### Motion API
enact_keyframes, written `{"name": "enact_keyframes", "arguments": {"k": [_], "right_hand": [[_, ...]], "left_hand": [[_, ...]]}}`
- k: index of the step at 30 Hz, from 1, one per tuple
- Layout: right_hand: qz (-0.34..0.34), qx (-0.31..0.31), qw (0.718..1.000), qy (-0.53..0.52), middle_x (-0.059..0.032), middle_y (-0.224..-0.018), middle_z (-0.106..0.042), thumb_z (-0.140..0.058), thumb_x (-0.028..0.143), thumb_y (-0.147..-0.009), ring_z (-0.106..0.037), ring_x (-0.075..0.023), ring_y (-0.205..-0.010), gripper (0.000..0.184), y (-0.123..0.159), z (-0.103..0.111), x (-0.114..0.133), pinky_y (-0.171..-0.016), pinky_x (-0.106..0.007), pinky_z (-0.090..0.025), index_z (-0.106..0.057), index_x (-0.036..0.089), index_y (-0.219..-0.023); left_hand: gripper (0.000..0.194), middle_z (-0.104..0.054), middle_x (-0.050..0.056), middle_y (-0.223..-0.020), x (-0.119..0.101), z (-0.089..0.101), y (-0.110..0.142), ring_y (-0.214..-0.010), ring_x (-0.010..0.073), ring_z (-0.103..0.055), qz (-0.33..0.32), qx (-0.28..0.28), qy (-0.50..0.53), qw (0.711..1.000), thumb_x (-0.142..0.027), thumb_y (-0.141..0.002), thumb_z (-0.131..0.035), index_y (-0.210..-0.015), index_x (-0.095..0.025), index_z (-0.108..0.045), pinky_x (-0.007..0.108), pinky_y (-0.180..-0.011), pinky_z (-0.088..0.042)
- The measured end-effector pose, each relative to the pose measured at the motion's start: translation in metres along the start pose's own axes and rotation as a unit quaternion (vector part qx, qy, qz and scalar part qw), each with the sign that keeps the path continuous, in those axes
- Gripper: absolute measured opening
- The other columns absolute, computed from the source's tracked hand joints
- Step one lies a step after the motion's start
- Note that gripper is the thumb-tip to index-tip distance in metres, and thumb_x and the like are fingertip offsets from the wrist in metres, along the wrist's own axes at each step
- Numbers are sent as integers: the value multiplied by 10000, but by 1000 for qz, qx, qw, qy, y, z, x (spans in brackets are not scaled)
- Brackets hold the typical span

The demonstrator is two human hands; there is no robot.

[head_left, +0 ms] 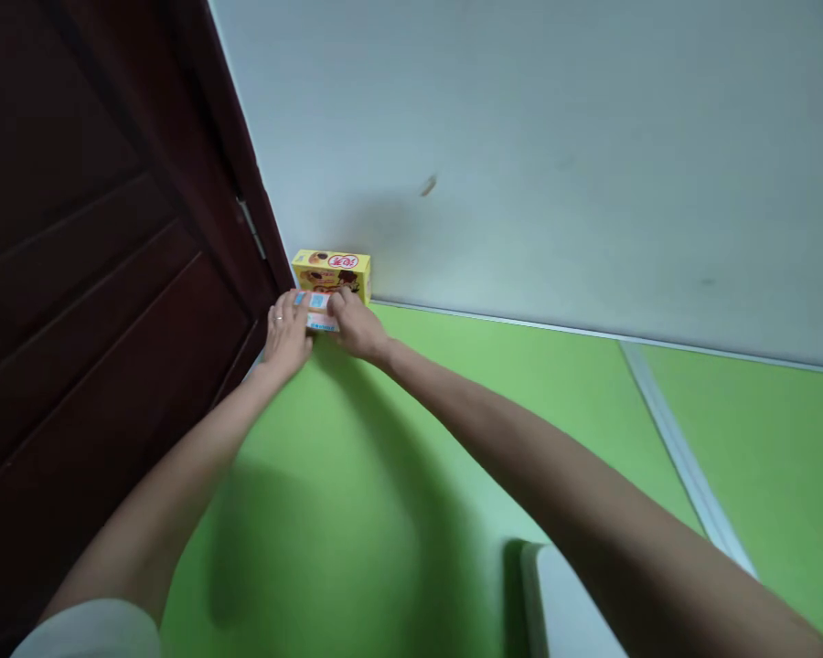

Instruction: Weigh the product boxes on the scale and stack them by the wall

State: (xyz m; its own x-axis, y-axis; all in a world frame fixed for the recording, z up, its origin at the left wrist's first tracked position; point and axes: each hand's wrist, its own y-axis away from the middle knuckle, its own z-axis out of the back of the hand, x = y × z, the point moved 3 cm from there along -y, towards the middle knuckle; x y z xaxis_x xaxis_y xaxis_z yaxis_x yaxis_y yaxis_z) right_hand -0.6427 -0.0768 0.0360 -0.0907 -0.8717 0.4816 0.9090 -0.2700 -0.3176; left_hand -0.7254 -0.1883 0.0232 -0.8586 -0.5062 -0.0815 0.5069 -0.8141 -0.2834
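A small white, pink and blue packet (317, 309) lies on the green floor in the corner between the door and the wall. My left hand (286, 331), with a ring on one finger, grips its left end. My right hand (355, 325) grips its right end, fingers curled over the top. Right behind the packet stands a yellow snack box (332, 271) with red lettering, pushed against the wall. Both my arms reach far forward.
A dark brown wooden door (96, 274) fills the left side, with a hinge (252, 228) near the corner. A pale wall (555, 155) runs across the back. A white strip (678, 448) crosses the green floor (384, 475) on the right, and a white object's edge (555, 603) shows at the bottom.
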Motion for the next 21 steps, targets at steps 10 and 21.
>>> {"name": "enact_keyframes", "arguments": {"k": [10, 21], "right_hand": [[-53, 81, 982, -165, -97, -1095, -590, -664, 210, -690, -614, -251, -964, 389, 227, 140, 19, -707, -387, -565, -441, 200, -1009], [-93, 23, 984, -148, -93, -1195, -564, -659, 174, -755, -598, -235, -1077, 416, 394, 200, 31, -801, -385, -573, -465, 251, -1115]], "left_hand": [[730, -619, 80, -1144, -123, 80, 100, -1010, 280, -614, -168, 206, 208, 941, -528, -605, -755, -1197, -178, -507, 386, -849, -502], [580, -627, 93, -1085, -261, 100, 178, -990, 262, -608, -294, 194, 234, 906, -455, -673, -727, -1122, -164, -503, 385, -844, -485]]}}
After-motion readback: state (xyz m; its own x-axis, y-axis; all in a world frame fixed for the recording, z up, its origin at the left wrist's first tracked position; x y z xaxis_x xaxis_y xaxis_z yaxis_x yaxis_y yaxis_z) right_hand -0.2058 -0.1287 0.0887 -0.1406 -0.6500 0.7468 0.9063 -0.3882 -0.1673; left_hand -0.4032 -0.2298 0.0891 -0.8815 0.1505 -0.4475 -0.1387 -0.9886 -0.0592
